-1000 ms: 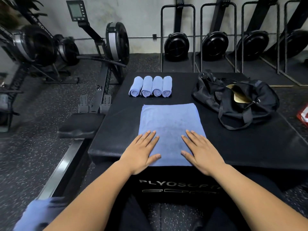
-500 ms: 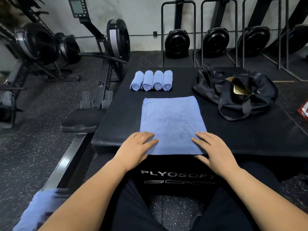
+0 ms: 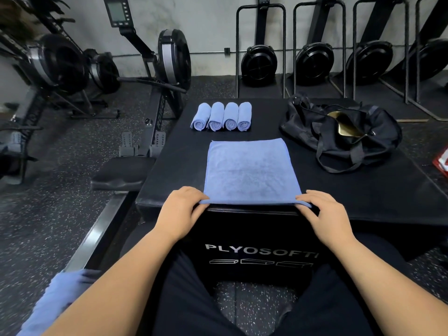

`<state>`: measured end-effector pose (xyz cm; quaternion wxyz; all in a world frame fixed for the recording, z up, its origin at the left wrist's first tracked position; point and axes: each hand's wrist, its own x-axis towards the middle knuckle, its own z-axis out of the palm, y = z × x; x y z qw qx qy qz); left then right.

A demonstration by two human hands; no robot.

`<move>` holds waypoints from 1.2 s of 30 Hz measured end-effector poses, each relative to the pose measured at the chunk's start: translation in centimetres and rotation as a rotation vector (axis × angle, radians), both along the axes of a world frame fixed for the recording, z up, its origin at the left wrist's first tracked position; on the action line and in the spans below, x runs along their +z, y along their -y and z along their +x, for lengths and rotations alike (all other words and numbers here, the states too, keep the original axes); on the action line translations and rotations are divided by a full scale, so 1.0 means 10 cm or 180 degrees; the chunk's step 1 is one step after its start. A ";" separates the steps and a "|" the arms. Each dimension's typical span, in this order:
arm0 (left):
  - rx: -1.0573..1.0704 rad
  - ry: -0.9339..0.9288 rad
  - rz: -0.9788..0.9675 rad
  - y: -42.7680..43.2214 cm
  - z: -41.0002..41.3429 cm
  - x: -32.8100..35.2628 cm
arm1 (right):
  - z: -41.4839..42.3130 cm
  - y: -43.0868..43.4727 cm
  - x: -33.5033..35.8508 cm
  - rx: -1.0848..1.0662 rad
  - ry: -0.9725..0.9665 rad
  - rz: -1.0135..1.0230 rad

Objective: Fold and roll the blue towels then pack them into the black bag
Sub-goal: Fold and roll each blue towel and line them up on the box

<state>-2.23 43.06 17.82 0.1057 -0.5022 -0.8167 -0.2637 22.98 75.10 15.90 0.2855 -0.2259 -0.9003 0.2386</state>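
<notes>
A flat blue towel (image 3: 249,169) lies spread on the black padded box (image 3: 363,197), its near edge at the box's front rim. My left hand (image 3: 180,209) pinches the towel's near left corner. My right hand (image 3: 326,212) pinches the near right corner. Behind the flat towel, several rolled blue towels (image 3: 221,116) lie side by side in a row. The black bag (image 3: 344,132) sits at the box's right rear, unzipped, with a gold lining showing inside and its straps slack.
More blue cloth (image 3: 55,304) lies low at my left, beside my left arm. A rowing machine (image 3: 155,98) stands left of the box with its seat pad (image 3: 121,173) close by. Upright rowers (image 3: 315,59) line the back wall. A red item (image 3: 442,161) is at the right edge.
Both hands slid back from resting flat on the towel to its near edge, then curled round the two near corners. The towel stays flat.
</notes>
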 end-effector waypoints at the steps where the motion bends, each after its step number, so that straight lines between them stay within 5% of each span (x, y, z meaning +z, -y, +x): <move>1: 0.0086 0.0143 0.0024 0.01 0.00 0.00 | 0.00 0.01 0.03 -0.0073 -0.0013 -0.0199; 11: 0.0709 0.1480 0.0365 0.01 0.01 0.07 | 0.00 0.00 0.17 -0.0431 -0.0212 -0.1280; 26: 0.0754 0.2925 0.1137 -0.04 0.03 0.25 | -0.09 0.04 0.44 -0.0457 -0.0377 -0.1778; 36: 0.1158 0.2825 0.0874 -0.66 -0.58 0.42 | -0.77 -0.43 0.70 -0.0369 -0.0257 -0.2403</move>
